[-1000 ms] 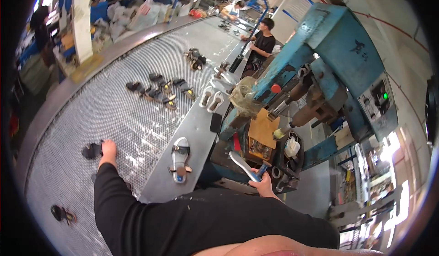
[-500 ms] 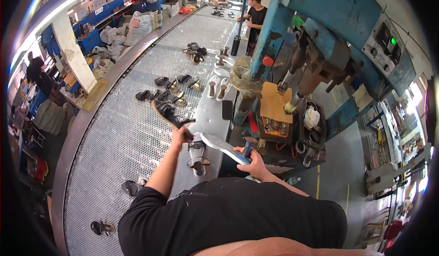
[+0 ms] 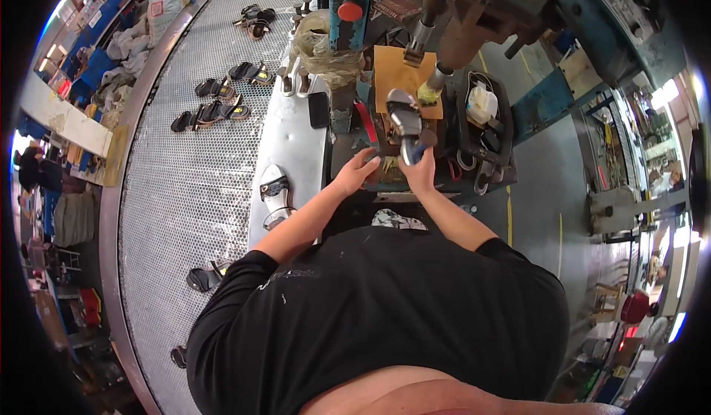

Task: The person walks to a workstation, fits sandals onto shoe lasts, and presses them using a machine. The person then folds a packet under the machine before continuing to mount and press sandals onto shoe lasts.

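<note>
My right hand (image 3: 419,169) grips a shoe last by its blue-and-metal heel end. On that last is a black sandal (image 3: 404,115), toe pointing up and away, in front of a tan board on the machine. My left hand (image 3: 359,172) is empty, fingers apart, just left of the right hand. Left of my left forearm, a pale shoe last (image 3: 275,198) with a black strap over it lies on the metal ledge (image 3: 285,144).
A blue press machine (image 3: 474,37) with a tan board (image 3: 386,70) stands ahead. Several black sandals (image 3: 220,110) lie on the perforated conveyor (image 3: 185,215) to the left. Beside the press sits a dark bin (image 3: 495,130); a black phone-like slab (image 3: 318,110) rests on the ledge.
The view has turned right, toward the press. The sandal that was in my left hand is now on the last in my right hand, which has moved up; my left hand has let go.
</note>
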